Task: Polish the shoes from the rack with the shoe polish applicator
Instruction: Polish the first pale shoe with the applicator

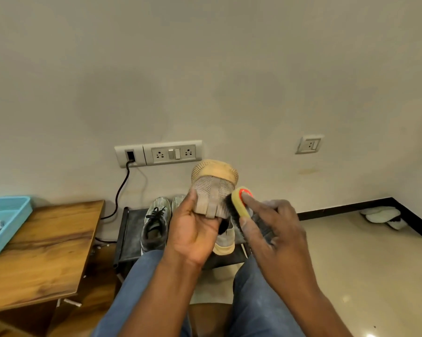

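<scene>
Gripping shoe [213, 190], left hand [193, 229]; right hand [273, 229] grips brush [239, 205], handle hidden.

A blue plastic tray [9, 221] sits at the far left edge of my wooden desk [44, 254]. On the wall ahead, a socket panel [159, 153] has a black cable [121, 188] plugged in; a single socket [309, 144] sits further right.

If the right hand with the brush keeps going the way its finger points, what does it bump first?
Probably the grey shoe. The right hand holds the brush, whose bristles already seem to touch that shoe's heel, held up by the left hand. Depth is hard to judge.
</scene>
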